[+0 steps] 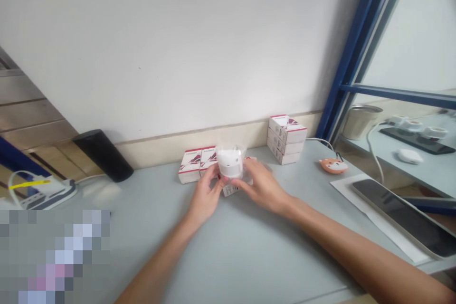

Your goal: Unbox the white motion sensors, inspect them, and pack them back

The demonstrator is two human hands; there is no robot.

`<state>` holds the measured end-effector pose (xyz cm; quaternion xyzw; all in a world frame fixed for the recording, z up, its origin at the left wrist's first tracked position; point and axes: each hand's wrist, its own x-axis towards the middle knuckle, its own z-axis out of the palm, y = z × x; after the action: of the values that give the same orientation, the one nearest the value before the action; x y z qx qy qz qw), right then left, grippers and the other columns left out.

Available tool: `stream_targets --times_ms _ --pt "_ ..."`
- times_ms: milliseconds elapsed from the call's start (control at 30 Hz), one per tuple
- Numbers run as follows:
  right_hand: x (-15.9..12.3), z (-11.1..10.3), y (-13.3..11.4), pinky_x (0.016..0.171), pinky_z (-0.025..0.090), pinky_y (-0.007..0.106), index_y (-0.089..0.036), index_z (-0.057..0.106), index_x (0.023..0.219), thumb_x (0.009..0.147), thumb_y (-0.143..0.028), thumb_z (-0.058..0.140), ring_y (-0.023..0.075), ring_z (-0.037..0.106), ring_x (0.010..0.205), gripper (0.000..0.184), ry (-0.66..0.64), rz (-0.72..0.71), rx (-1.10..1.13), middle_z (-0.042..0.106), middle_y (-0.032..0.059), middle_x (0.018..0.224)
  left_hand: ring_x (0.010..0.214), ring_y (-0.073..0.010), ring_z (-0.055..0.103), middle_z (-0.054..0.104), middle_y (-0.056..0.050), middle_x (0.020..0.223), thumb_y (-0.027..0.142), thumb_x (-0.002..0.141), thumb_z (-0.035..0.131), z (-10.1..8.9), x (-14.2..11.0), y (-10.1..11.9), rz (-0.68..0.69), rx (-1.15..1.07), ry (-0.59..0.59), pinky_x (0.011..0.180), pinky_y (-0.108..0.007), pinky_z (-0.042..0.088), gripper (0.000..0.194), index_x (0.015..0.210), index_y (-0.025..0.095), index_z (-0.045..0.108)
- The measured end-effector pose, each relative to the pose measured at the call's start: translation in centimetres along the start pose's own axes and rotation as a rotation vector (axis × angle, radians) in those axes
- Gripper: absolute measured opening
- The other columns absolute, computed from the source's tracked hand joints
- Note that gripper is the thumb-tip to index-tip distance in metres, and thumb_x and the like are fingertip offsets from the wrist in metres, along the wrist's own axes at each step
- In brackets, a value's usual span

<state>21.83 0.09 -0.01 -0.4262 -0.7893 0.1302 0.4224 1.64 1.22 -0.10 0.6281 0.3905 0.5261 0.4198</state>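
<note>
Both hands hold a small white plug-like device (231,164) wrapped in a clear plastic bag, above the grey table. My left hand (207,190) is closed on its left side, with the thumb at the lower edge. From the other side, my right hand (265,185) grips the bag and the device's lower right. Just behind my left hand lie white-and-red boxes (189,165) side by side. Part of another white box (230,191) shows beneath the device, mostly hidden by it and my hands.
A stack of white-and-red boxes (287,140) stands by the wall at right. Farther right are an orange animal-face case (334,166), a white sheet (377,223) and a phone (402,213). A black cylinder (103,154) and a power strip (46,194) are at left.
</note>
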Motion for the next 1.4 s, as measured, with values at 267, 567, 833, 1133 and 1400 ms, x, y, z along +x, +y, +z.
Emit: stream_targets --times_ms 267,567,833,1133,1400 --pt "0.1 0.6 0.5 0.095 0.047 0.044 -0.021 0.064 0.121 0.100 -0.034 0.064 0.0309 0.064 0.109 0.024 -0.066 0.010 0.004 0.073 0.0132 0.121 0.128 -0.0307 0.061 0.070 -0.010 0.134 0.040 0.080 0.087 0.1 -0.7 0.5 0.049 0.085 0.002 0.113 -0.039 0.040 0.053 0.128 0.026 0.069" --pt "-0.2 -0.4 -0.8 0.095 0.050 0.043 -0.029 0.055 0.143 0.101 -0.041 0.062 0.0267 0.067 0.099 0.044 0.049 0.067 0.170 0.073 0.0068 0.107 0.131 -0.0293 0.063 0.071 -0.011 0.137 0.045 0.091 0.077 0.4 -0.8 2.9 -0.184 -0.401 0.036 0.111 -0.040 0.047 0.050 0.134 0.022 0.067" --pt "-0.4 -0.6 -2.0 0.092 0.051 0.040 -0.028 0.058 0.130 0.103 -0.038 0.057 0.0208 0.063 0.092 0.029 0.249 0.094 0.313 0.066 0.0050 0.103 0.133 -0.0284 0.063 0.068 -0.012 0.143 0.033 0.091 0.077 0.4 -0.6 4.0 -0.353 -0.605 0.083 0.106 -0.039 0.054 0.052 0.140 0.021 0.064" --pt "0.1 -0.1 -1.6 0.076 0.058 0.035 -0.021 0.059 0.131 0.092 -0.053 0.069 0.0176 0.068 0.083 0.051 -0.005 0.355 0.696 0.069 0.0066 0.107 0.128 -0.0266 0.066 0.069 -0.011 0.141 0.031 0.093 0.076 0.6 -0.8 3.4 -0.351 -0.663 0.037 0.106 -0.038 0.056 0.050 0.140 0.019 0.063" --pt "0.3 -0.4 -1.8 0.073 0.057 0.034 -0.020 0.066 0.090 0.079 -0.045 0.087 0.0151 0.064 0.075 0.034 0.075 0.485 1.033 0.067 0.0018 0.092 0.137 -0.0307 0.060 0.067 -0.010 0.143 0.026 0.093 0.076 0.8 -1.2 3.7 -0.236 -0.622 -0.114 0.114 -0.047 0.051 0.065 0.153 0.029 0.049"
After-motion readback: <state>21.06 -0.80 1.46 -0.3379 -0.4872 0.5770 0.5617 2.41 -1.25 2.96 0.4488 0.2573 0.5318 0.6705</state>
